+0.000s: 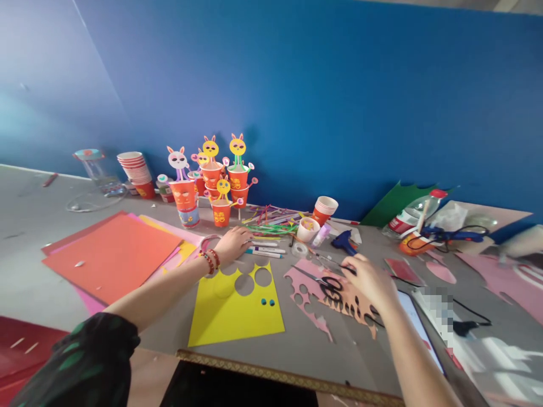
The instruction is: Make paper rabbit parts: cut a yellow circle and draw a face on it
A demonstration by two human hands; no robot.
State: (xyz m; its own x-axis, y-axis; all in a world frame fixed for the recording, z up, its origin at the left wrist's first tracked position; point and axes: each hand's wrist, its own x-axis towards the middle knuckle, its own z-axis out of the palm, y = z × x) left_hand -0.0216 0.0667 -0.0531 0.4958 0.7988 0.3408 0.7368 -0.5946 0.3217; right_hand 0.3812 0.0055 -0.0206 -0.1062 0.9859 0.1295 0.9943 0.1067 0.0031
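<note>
My left hand (233, 244), with a red bead bracelet at the wrist, reaches palm down beside several markers (267, 252). Its fingers are stretched forward, and no held thing shows. At the right, my right hand (368, 277) closes its fingers on the dark handle of a slim metal tool, apparently scissors (345, 268). Nearer to me, another pair of black-handled scissors (331, 287) lies on pink and orange paper scraps (305, 308). A yellow sheet (235, 316) with round cutouts lies below my left hand, bearing two small teal dots (267, 302).
Paper cups with rabbit-faced figures (220, 212) stand at the back, beside stacked cups (136, 172). Orange sheets (112, 254) lie left. Pipe cleaners (275, 223), a tape roll (300, 250) and a blue glue gun (344, 242) lie centrally. A bottle (418, 215) stands right.
</note>
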